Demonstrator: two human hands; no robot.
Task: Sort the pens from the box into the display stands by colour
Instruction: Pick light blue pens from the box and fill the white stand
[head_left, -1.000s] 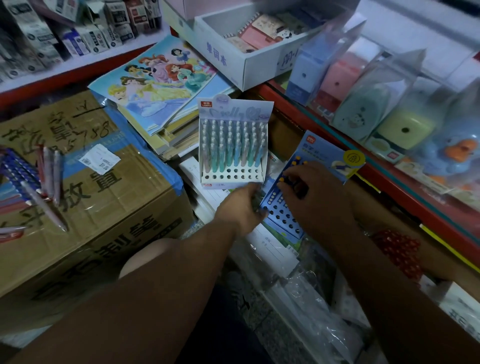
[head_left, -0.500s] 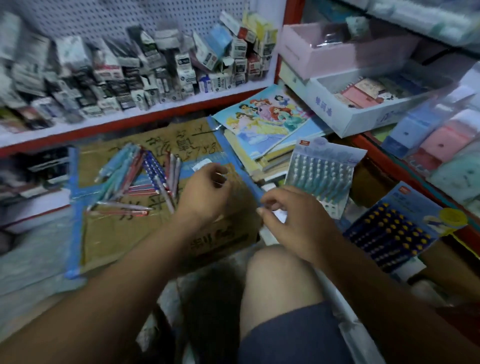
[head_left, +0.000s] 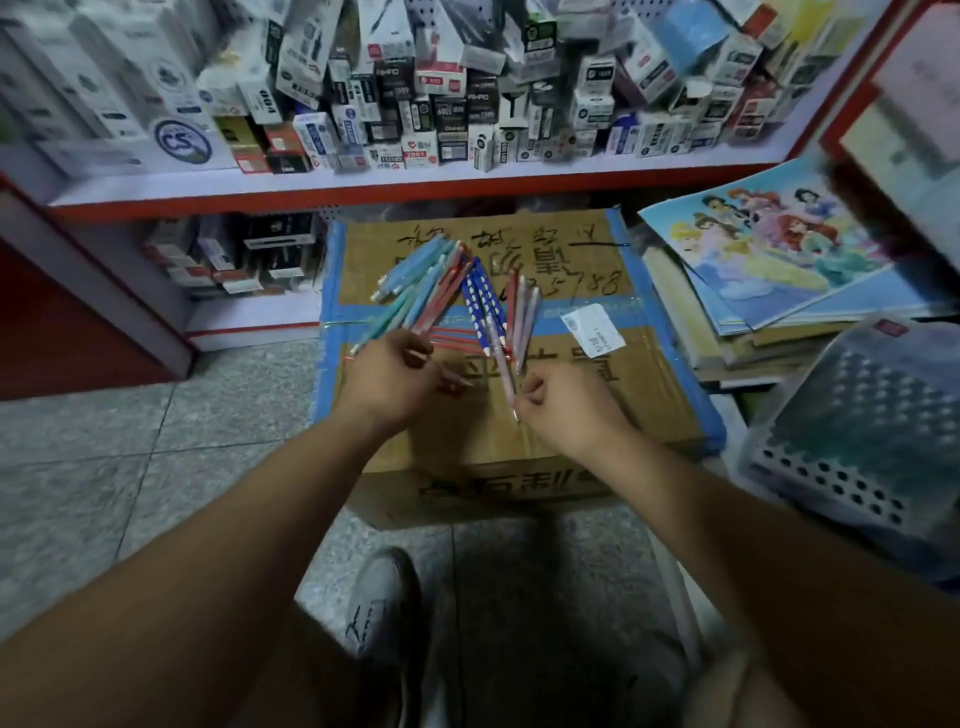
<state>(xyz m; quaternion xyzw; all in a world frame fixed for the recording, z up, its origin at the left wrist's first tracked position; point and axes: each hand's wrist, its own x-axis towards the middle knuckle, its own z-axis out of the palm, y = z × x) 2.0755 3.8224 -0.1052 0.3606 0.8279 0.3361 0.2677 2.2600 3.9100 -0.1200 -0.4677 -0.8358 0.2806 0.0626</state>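
Pens (head_left: 431, 291) on cardboard box (head_left: 597, 421) | right hand (head_left: 566, 410) pinches pale pink pen (head_left: 500, 358) | left hand (head_left: 384, 379) curled over red pens (head_left: 453, 338), grip unclear | display stand (head_left: 852, 431) well right

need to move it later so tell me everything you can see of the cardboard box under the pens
The cardboard box is brown board, closed, with blue tape along its edges and across the top. Black handwriting sits on the far half of the lid, printed characters on the near half and front face, a white label at right. It stands on the tiled floor. Loose pens lie on top; the left hand touches some, the right hand pinches one.
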